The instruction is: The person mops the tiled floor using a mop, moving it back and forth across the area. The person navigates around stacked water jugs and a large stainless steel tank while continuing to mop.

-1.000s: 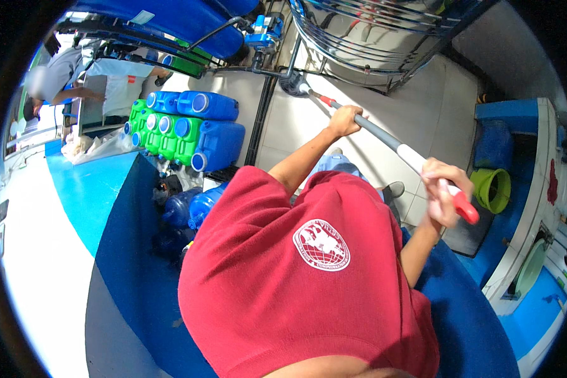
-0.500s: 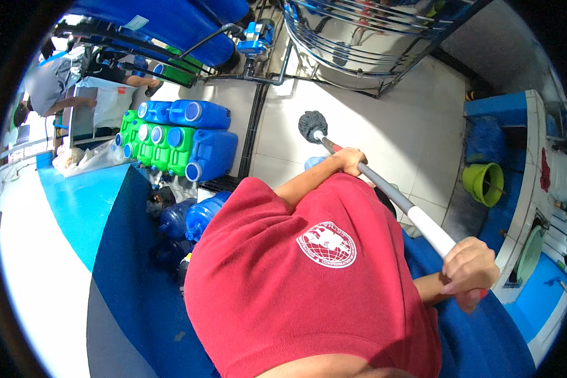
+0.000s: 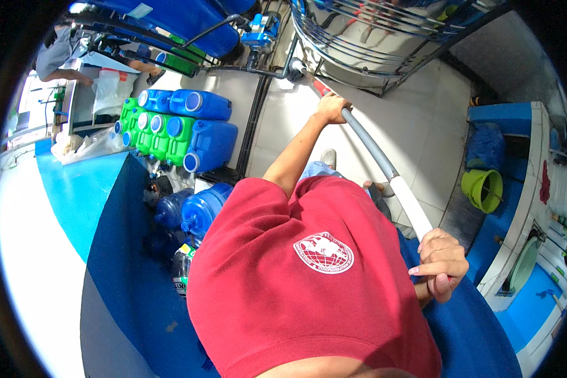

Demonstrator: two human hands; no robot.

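Note:
A mop slants across the view, its grey and white handle running from the upper middle to the lower right. My left hand is wrapped around the handle just behind a red section. Lower on the right, my right hand grips the white end of the handle, with one finger partly stretched out. The mop head is on the floor beside the black pipe and the foot of the wire rack; it is small and blurred, and part of it seems hidden.
Blue and green jugs are stacked at left, with clear blue water bottles nearer me. A curved metal rack stands ahead. Black pipes cross the tiled floor. At right sits a green bucket. Another person is far left.
The mop head has moved away from me, from the open tiles to the pipe and rack. My left arm has stretched forward. My right hand has shifted left and slightly up.

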